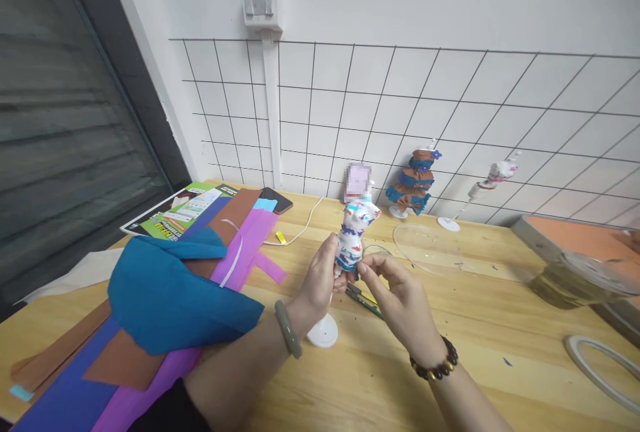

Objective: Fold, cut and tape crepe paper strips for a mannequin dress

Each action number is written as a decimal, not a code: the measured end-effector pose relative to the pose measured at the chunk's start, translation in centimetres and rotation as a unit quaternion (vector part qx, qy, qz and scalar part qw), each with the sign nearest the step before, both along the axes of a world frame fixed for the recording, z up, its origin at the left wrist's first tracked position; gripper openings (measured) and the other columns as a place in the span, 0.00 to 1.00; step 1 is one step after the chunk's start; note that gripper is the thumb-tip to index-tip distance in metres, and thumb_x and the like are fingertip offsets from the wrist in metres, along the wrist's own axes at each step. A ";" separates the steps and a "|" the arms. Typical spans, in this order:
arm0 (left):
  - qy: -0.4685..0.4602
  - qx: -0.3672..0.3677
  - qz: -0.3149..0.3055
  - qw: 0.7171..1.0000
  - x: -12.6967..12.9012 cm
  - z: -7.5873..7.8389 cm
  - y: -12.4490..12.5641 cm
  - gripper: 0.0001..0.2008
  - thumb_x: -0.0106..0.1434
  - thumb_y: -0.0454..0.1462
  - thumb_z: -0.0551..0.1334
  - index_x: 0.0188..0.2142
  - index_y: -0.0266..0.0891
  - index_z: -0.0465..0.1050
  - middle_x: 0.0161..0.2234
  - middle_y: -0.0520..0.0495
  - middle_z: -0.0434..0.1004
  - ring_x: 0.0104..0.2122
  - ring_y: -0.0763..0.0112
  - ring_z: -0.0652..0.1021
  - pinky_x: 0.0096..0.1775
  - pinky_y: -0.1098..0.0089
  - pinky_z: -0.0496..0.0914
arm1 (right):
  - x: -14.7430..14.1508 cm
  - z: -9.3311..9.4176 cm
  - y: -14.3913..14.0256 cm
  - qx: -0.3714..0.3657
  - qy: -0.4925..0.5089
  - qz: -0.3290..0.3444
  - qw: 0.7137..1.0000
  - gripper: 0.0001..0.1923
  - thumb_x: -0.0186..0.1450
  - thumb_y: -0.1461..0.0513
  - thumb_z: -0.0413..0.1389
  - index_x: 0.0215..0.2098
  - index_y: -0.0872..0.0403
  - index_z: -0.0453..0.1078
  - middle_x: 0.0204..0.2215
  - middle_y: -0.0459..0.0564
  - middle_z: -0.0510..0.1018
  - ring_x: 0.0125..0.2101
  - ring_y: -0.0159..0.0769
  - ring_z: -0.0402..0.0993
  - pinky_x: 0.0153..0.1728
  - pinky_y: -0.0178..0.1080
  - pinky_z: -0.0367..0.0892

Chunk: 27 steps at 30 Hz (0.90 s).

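Observation:
My left hand grips a small doll figure wrapped in white patterned cloth, upright on a thin stick with a round white base resting on the wooden table. My right hand pinches at the lower hem of the doll's dress, fingertips touching the cloth. A green bangle sits on my left wrist and a dark bead bracelet on my right. Dark-handled scissors lie on the table just under my hands.
Sheets of blue, purple and brown crepe paper pile up at left, with a leaflet and a phone behind. Two finished dolls stand by the wire grid wall. A clear plastic dome, a tray and a tape ring lie at right.

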State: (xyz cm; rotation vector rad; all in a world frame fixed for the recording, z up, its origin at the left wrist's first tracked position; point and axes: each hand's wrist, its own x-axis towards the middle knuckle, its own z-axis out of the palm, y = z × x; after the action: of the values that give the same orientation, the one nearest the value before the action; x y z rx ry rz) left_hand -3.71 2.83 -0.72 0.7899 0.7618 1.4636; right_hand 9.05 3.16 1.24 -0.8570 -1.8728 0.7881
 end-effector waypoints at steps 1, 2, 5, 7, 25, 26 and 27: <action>-0.002 -0.002 0.010 1.000 0.0 0.0 0.0 0.21 0.60 0.54 0.53 0.28 0.37 0.62 0.16 0.56 0.59 0.13 0.83 0.53 0.16 0.77 0.46 | 0.0 0.1 -0.1 0.010 -0.015 0.011 1.000 0.09 0.64 0.57 0.50 0.30 0.53 0.66 0.26 0.48 0.74 0.29 0.34 0.70 0.32 0.39 0.66; -0.007 -0.009 0.020 1.000 -0.1 0.1 0.1 0.21 0.59 0.54 0.53 0.28 0.38 0.61 0.16 0.57 0.58 0.13 0.83 0.53 0.16 0.77 0.46 | 0.1 0.3 -0.2 0.021 -0.031 0.024 0.999 0.09 0.65 0.58 0.49 0.29 0.52 0.66 0.26 0.47 0.73 0.29 0.33 0.69 0.31 0.38 0.65; -0.017 -0.041 0.042 0.998 -0.4 0.3 0.3 0.22 0.59 0.55 0.53 0.28 0.38 0.61 0.16 0.56 0.60 0.13 0.82 0.56 0.16 0.78 0.48 | 0.0 0.6 -0.6 0.048 -0.068 0.070 0.994 0.08 0.65 0.60 0.49 0.29 0.52 0.64 0.26 0.46 0.72 0.27 0.31 0.67 0.29 0.35 0.64; -0.024 -0.054 0.039 0.997 -0.6 0.5 0.4 0.23 0.60 0.56 0.50 0.29 0.37 0.62 0.17 0.53 0.63 0.13 0.81 0.57 0.16 0.78 0.49 | -0.1 0.6 -0.7 0.052 -0.077 0.078 0.993 0.08 0.64 0.60 0.50 0.28 0.52 0.65 0.25 0.46 0.72 0.26 0.31 0.67 0.28 0.35 0.64; -0.020 -0.027 0.025 0.999 -0.6 0.6 0.3 0.24 0.61 0.56 0.49 0.27 0.37 0.61 0.16 0.52 0.65 0.11 0.84 0.54 0.15 0.78 0.47 | 2.0 -0.4 1.6 0.027 -0.061 -0.077 0.995 0.13 0.63 0.54 0.50 0.30 0.54 0.69 0.25 0.48 0.74 0.25 0.31 0.68 0.28 0.35 0.65; -0.016 -0.027 0.033 0.999 -0.8 0.7 0.3 0.24 0.61 0.56 0.48 0.27 0.37 0.61 0.17 0.51 0.67 0.11 0.84 0.54 0.15 0.78 0.47 | 3.2 -0.8 2.4 0.013 -0.071 -0.096 0.993 0.14 0.63 0.52 0.50 0.32 0.54 0.69 0.25 0.48 0.75 0.25 0.32 0.69 0.28 0.35 0.66; -0.014 -0.028 0.040 0.999 -1.0 0.9 0.3 0.24 0.61 0.56 0.48 0.27 0.37 0.61 0.18 0.50 0.68 0.11 0.84 0.54 0.16 0.77 0.47 | 4.6 -1.4 3.3 0.008 -0.103 -0.125 0.987 0.16 0.63 0.51 0.49 0.34 0.54 0.70 0.27 0.49 0.76 0.26 0.33 0.70 0.28 0.35 0.67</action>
State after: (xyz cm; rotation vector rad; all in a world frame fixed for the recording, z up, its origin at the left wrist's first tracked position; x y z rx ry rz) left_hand -4.69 3.16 0.13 0.7006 0.8177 1.5158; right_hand 13.61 6.43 -0.11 -1.1741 -1.8977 0.5448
